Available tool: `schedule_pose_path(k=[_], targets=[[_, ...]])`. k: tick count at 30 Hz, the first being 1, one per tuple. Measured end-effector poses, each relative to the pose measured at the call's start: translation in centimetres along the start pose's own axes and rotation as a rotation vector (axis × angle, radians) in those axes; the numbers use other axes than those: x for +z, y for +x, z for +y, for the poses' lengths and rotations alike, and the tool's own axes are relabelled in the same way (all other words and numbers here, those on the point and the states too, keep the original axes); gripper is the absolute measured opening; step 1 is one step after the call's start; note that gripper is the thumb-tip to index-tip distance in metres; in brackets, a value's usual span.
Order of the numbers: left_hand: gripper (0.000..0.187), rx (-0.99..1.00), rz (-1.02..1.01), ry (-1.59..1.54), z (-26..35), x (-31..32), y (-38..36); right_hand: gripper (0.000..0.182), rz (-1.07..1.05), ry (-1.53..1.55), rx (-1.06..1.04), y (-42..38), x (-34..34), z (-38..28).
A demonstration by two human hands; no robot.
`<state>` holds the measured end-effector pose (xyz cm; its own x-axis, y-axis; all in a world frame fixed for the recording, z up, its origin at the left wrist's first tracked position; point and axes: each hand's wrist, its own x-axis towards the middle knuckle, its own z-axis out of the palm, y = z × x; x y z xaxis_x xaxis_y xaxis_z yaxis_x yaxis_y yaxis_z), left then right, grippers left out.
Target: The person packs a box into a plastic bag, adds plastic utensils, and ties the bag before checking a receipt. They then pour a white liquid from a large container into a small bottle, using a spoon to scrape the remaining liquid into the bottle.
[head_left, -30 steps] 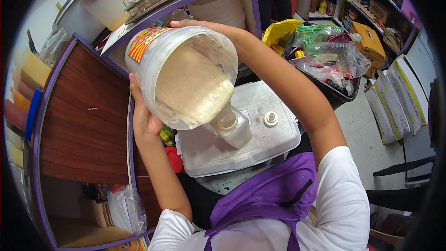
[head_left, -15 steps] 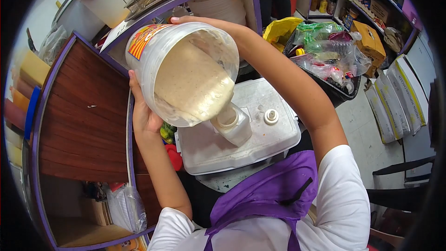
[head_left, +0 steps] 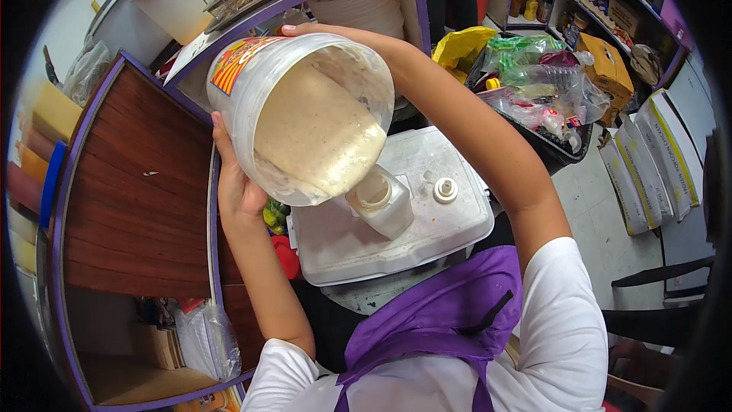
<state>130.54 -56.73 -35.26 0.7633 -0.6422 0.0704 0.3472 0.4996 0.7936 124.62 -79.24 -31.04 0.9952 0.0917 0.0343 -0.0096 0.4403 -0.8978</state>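
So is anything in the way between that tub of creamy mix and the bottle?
Nothing visible stands between the tipped tub and the open mouth of the bottle; the white cap lies beside it.

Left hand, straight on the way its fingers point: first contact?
Likely the tilted plastic bucket: the left hand holds its outer wall. Exact finger line is unclear in depth.

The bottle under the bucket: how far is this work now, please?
Done: bottle open, cap off beside it. In hand: left hand and right hand tilt the bucket of pale mixture above. Left, probably: finish filling, then cap it; its fill level cannot be told.
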Motion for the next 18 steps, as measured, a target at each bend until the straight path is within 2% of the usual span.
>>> schedule_pose_path(k=[18], targets=[[0.061,-0.022,-0.035,-0.045,-0.11,-0.25,0.28,0.041,0.018,-0.004,-0.019,0.36,-0.03,0.2]])
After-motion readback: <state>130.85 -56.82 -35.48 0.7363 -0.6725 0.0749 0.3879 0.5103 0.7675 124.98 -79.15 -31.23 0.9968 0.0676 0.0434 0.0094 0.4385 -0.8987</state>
